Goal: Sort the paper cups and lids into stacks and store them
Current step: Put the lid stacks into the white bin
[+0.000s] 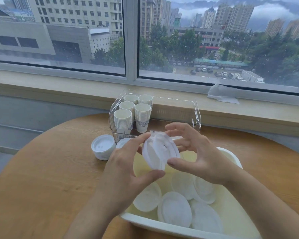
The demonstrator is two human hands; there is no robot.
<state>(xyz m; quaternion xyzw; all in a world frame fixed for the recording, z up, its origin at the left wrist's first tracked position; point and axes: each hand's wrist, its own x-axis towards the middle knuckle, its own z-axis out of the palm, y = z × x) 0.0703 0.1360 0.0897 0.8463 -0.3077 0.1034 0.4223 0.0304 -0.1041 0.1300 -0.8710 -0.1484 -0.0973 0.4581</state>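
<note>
Both hands hold a small bundle of white lids (158, 151) tilted on edge above a white basin (179, 229). My left hand (126, 171) pinches it between thumb and forefinger. My right hand (195, 152) holds its right side with thumb and curled fingers. Several loose lids (174, 208) lie in the basin. Left of my hands a lid stack (103, 147) stands on the table, with a second stack (123, 142) partly hidden behind my left hand. Several stacks of paper cups (141, 116) stand in the left part of a clear plastic bin (196, 114).
The round wooden table (41, 178) abuts a wooden sill (248, 111) under a large window. A crumpled white tissue (222, 94) lies on the window ledge. The clear bin's right part holds nothing.
</note>
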